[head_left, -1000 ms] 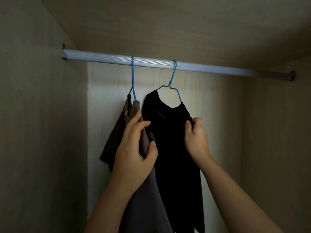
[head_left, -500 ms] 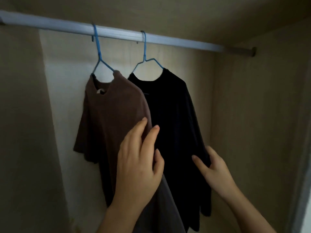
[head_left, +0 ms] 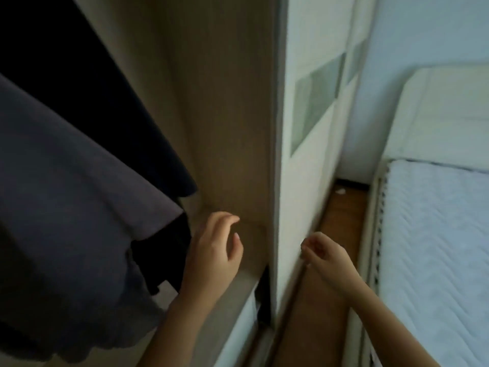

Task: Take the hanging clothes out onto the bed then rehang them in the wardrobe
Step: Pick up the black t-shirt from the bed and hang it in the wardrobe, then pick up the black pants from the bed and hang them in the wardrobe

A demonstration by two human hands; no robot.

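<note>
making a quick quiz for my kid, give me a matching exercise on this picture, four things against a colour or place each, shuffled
Things:
1 grey shirt
2 black shirt
3 mattress
4 floor

Descriptions:
A white and quilted, far right
B brown wood, just left of the mattress
C hangs nearest the camera, on the left
D hangs behind the grey shirt

Pairs: 1-C, 2-D, 3-A, 4-B
</note>
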